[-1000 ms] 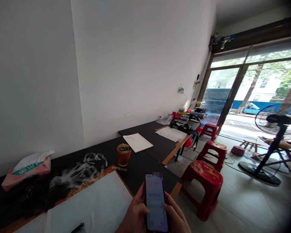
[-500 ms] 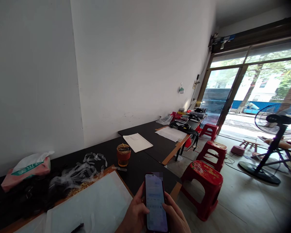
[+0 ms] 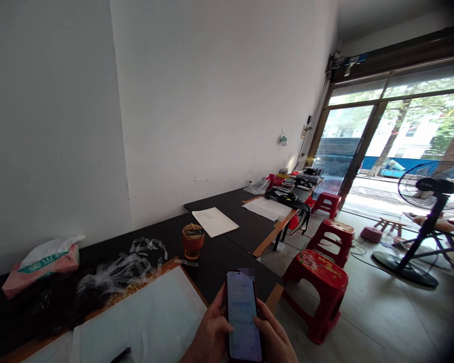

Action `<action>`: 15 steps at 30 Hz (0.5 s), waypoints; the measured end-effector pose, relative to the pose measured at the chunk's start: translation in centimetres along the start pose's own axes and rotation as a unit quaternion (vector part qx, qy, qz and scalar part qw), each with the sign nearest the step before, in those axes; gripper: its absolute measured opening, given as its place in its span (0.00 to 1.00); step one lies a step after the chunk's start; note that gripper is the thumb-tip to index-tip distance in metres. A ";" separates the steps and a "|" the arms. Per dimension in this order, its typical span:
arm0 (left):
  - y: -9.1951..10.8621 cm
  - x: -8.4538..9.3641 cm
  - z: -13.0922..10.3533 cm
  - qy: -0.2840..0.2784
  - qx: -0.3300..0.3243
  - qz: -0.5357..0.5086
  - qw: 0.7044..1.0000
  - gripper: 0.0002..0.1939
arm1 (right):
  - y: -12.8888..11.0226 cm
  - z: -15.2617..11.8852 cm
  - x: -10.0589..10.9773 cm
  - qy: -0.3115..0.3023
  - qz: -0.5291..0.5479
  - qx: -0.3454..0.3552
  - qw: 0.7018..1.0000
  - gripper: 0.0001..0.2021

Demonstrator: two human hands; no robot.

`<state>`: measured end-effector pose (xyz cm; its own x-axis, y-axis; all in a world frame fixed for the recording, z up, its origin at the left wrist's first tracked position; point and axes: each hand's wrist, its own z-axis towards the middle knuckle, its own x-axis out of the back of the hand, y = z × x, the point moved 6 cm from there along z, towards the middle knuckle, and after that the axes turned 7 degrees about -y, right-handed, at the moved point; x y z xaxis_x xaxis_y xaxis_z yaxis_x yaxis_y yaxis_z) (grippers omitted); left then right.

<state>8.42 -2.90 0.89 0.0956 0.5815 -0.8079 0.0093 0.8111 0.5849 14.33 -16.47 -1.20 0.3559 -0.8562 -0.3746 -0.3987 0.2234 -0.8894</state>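
Observation:
A smartphone (image 3: 242,317) with a lit screen stands upright between my two hands at the bottom of the view. My left hand (image 3: 211,330) is closed around its left edge, the thumb on the screen. Along the right edge my right hand (image 3: 274,335) grips it too, its thumb also touching the glass. Text on the screen is too small to read. Left of my hands lies a pale sheet-like board (image 3: 144,317) with a black object (image 3: 121,355) on it. An amber cup (image 3: 192,242) with a brown band sits beyond the phone.
The black table (image 3: 219,252) runs along the white wall. On it lie clear plastic strips (image 3: 124,269), a tissue pack (image 3: 41,264), a paper pad (image 3: 215,222) and a white sheet (image 3: 267,207). Red stools (image 3: 318,282) and a standing fan (image 3: 419,242) are on the right.

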 end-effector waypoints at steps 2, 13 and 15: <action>0.0 0.0 0.0 0.001 0.000 0.001 1.000 0.51 | 0.0 0.0 -0.1 -0.004 0.002 0.003 1.000 0.34; 0.0 -0.1 -0.1 0.011 0.004 0.003 1.000 0.51 | 0.1 0.0 0.1 0.003 -0.015 0.011 1.000 0.34; 0.0 -0.2 -0.1 0.007 0.005 0.001 1.000 0.51 | 0.1 0.0 0.1 0.001 -0.011 0.005 1.000 0.34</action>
<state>8.31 -2.96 1.05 0.0825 0.5841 -0.8074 0.0181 0.8092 0.5873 14.32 -16.51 -1.31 0.3626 -0.8622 -0.3538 -0.3817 0.2089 -0.9003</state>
